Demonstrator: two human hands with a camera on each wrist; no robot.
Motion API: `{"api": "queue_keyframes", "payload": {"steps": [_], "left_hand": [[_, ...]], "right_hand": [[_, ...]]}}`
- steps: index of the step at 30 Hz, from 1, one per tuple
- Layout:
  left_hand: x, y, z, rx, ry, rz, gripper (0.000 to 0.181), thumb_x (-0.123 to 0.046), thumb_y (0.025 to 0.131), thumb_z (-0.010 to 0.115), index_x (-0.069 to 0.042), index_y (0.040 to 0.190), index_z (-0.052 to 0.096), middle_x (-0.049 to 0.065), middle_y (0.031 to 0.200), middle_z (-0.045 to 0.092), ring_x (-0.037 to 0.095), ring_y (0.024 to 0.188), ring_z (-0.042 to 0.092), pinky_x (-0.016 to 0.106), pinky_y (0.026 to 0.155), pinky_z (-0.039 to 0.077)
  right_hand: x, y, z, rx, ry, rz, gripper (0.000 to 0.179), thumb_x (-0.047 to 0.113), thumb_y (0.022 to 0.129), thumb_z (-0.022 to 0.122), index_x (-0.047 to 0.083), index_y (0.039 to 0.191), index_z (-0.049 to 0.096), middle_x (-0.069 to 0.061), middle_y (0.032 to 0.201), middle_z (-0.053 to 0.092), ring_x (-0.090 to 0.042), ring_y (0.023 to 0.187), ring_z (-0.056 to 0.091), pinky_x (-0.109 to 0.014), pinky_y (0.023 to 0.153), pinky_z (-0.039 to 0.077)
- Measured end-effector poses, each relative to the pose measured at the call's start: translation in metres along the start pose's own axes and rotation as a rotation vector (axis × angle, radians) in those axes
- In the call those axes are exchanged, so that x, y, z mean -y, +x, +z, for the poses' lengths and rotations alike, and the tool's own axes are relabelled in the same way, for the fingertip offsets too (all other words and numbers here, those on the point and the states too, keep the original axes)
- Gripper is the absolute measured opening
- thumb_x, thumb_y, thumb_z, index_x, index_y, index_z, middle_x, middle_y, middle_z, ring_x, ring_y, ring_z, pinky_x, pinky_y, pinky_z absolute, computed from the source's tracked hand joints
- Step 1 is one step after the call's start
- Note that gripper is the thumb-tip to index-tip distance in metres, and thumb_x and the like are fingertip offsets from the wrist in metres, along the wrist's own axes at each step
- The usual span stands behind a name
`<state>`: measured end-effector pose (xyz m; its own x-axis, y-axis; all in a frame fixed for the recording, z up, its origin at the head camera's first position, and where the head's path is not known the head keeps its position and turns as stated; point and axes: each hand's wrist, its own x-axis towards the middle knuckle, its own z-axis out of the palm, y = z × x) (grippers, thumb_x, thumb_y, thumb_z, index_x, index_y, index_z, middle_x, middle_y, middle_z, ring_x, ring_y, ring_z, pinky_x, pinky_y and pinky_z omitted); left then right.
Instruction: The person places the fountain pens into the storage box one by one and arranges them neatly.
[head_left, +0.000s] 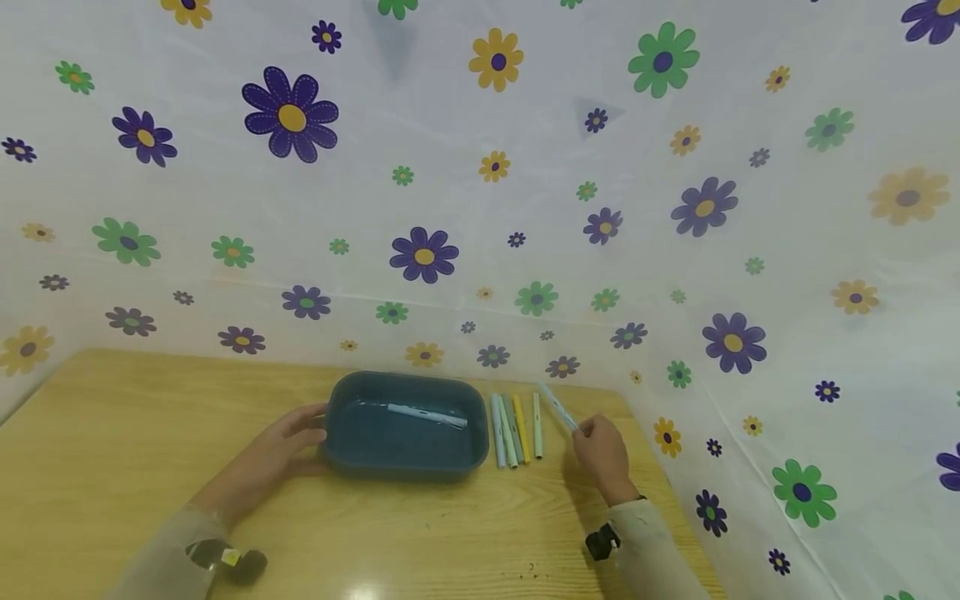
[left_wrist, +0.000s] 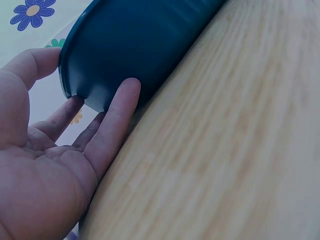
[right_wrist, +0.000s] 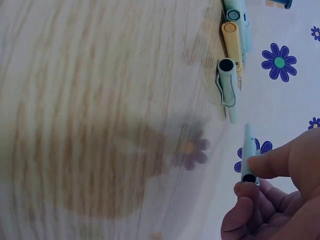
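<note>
A dark teal plastic basin (head_left: 405,468) sits on the wooden table, with one light blue pen (head_left: 427,416) lying inside it. My left hand (head_left: 296,442) is at the basin's left end; in the left wrist view its fairly straight fingers (left_wrist: 112,117) touch the outer wall and rim. To the right of the basin, my right hand (head_left: 602,450) pinches a pale blue pen (head_left: 558,407) near one end between thumb and fingers. The right wrist view shows this pen (right_wrist: 248,150) with its dark round end beside the fingertips.
Between basin and right hand, several capped pens lie side by side, among them a yellow pen (head_left: 522,429) and a light green pen (head_left: 537,427) set slightly apart. A white flower-print cloth (head_left: 450,200) hangs behind the table (head_left: 420,533) and along its right side.
</note>
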<state>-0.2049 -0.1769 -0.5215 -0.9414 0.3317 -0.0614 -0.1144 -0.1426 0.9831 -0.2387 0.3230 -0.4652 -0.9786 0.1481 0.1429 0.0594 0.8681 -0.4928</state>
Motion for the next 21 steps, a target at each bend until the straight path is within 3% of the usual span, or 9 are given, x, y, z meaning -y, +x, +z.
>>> {"api": "queue_keyframes", "payload": {"steps": [8, 21], "left_hand": [[-0.002, 0.000, 0.000, -0.017, -0.012, -0.011, 0.058, -0.029, 0.094, 0.057, -0.016, 0.145, 0.033, 0.012, 0.147, 0.032, 0.034, 0.119, 0.053, 0.047, 0.092, 0.053], [-0.003, -0.001, 0.000, 0.004, -0.008, -0.003, 0.059, -0.028, 0.095, 0.056, -0.013, 0.146, 0.031, 0.015, 0.148, 0.030, 0.036, 0.120, 0.051, 0.047, 0.093, 0.052]], "right_hand": [[0.004, -0.002, 0.004, 0.074, -0.012, 0.038, 0.016, 0.017, 0.092, 0.054, 0.002, 0.097, 0.058, -0.013, 0.092, 0.062, -0.021, 0.071, 0.055, -0.035, 0.057, 0.049], [0.015, -0.007, 0.013, 0.141, -0.008, 0.018, 0.019, 0.023, 0.089, 0.064, 0.006, 0.096, 0.064, -0.008, 0.093, 0.065, -0.021, 0.079, 0.059, -0.039, 0.064, 0.053]]}}
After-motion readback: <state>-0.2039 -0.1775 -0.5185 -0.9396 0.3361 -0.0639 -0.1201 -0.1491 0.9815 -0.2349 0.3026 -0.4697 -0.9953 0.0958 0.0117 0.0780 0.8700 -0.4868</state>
